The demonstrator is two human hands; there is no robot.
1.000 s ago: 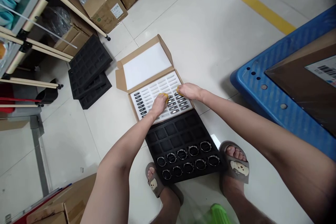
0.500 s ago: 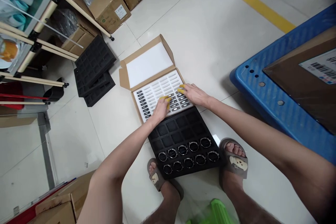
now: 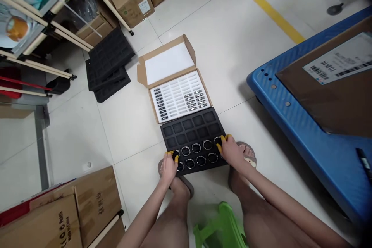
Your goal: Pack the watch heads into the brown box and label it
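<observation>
Left hand (image 3: 168,167) and right hand (image 3: 232,151) have moved from the white insert (image 3: 174,99) to the black tray (image 3: 192,124) on the floor (image 3: 136,131). Fingers curve over outer metal rings (image 3: 196,147); whether pinching, indeterminable. Right: blue platform (image 3: 293,124) bearing brown box (image 3: 334,97). Near side: green stool (image 3: 223,221). Upper left: stacked trays (image 3: 110,56).

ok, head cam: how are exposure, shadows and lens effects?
Head view: glossy pale floor tiles show hazy reflections; flat white lid lining is bright, with little texture; black compartmented tray loses cell detail; soft shadow beside the blue plastic platform; upper-right corner darkens; edges look stretched.
</observation>
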